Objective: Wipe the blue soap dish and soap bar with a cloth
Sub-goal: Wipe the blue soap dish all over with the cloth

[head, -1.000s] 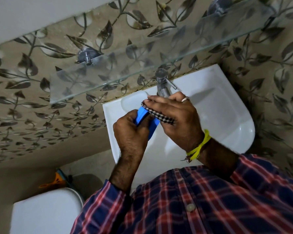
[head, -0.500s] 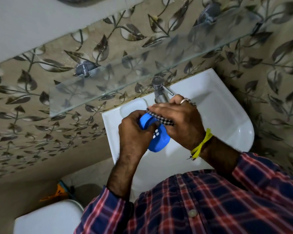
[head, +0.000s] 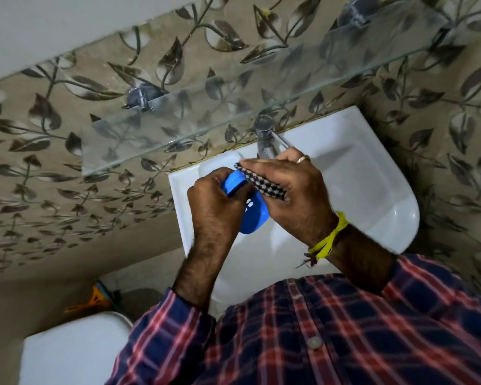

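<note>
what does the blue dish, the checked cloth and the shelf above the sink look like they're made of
Blue soap dish: probably moulded plastic, going by its even colour, smooth sheen and drain slots. Cloth: woven fabric, likely cotton, matte with a black-and-white check. Shelf: clear glass, since the wall pattern shows through, on shiny metal brackets.

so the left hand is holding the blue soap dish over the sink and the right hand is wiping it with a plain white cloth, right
Not quite. The cloth is black-and-white checked, not plain white; the head view shows this. The rest stands: the left hand holds the blue soap dish over the sink, and the right hand presses the cloth against it.
</note>
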Demonstrator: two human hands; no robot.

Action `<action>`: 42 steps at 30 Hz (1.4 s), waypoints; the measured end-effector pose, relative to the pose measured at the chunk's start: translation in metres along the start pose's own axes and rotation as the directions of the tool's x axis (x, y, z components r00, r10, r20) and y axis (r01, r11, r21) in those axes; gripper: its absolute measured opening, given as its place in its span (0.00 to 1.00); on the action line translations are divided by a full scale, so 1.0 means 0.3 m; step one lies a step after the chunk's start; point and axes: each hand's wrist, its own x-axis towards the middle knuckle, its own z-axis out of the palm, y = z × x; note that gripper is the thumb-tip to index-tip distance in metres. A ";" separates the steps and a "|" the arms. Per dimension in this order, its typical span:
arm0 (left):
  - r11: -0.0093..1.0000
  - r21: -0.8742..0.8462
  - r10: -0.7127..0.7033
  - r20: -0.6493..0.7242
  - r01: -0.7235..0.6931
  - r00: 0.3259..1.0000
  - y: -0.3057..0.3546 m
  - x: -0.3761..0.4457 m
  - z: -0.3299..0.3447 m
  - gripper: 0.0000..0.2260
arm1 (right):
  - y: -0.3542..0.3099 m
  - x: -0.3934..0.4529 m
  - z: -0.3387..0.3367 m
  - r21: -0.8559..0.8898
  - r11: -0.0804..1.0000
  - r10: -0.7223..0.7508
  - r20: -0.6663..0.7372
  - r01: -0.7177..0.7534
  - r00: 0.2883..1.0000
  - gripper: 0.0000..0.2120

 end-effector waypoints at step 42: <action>0.963 -0.227 -0.141 0.040 0.147 0.989 -0.067 -0.016 0.010 0.08 | 0.039 0.001 -0.019 -0.004 0.992 0.123 -0.032 -0.123 0.992 0.21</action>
